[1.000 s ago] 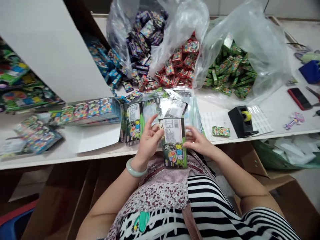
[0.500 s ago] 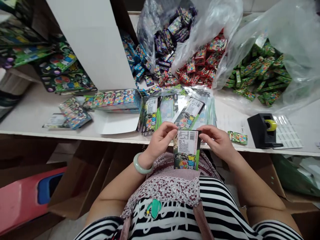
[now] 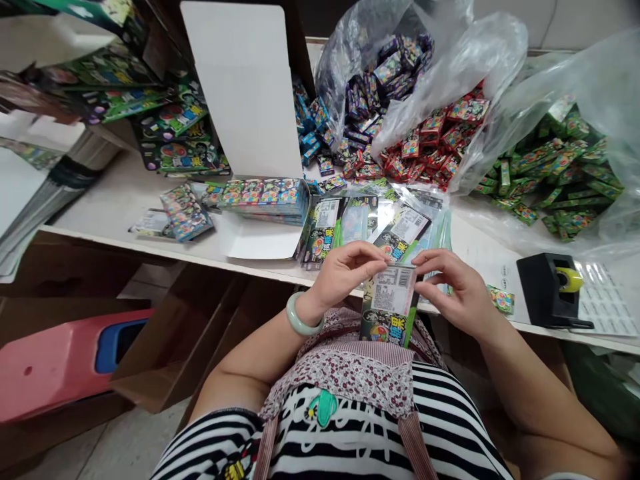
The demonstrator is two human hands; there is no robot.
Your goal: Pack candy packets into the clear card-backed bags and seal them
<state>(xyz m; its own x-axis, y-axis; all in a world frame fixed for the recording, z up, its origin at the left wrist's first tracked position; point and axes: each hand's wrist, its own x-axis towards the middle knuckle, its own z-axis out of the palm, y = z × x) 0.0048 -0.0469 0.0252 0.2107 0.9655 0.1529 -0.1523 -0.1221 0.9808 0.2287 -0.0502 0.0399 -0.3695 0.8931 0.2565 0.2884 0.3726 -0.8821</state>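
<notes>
A black and green printed packet [image 3: 389,307] with a white label hangs upright in front of my apron, just off the table's front edge. My left hand [image 3: 349,275], with a pale bangle at the wrist, pinches the packet's top left corner. At its top right corner the thumb and fingers of my right hand [image 3: 453,290] are closed on the packet. Similar packets [image 3: 323,230] lie on the table behind my hands, another [image 3: 404,230] slanted across clear bags. Left of them, an open white box [image 3: 263,237] holds a stack of colourful small-box strips [image 3: 267,199].
Plastic bags of purple [image 3: 367,100], red [image 3: 435,140] and green small boxes [image 3: 565,170] stand behind. A tape dispenser [image 3: 547,290] and sticker sheet [image 3: 607,300] are at the right. Printed packs [image 3: 175,127] are stacked left; a red stool [image 3: 55,363] is below.
The view has swung left, so the table things appear farther right. Both hands still hold the packet's top edge; my right hand now covers part of the small green box on the table.
</notes>
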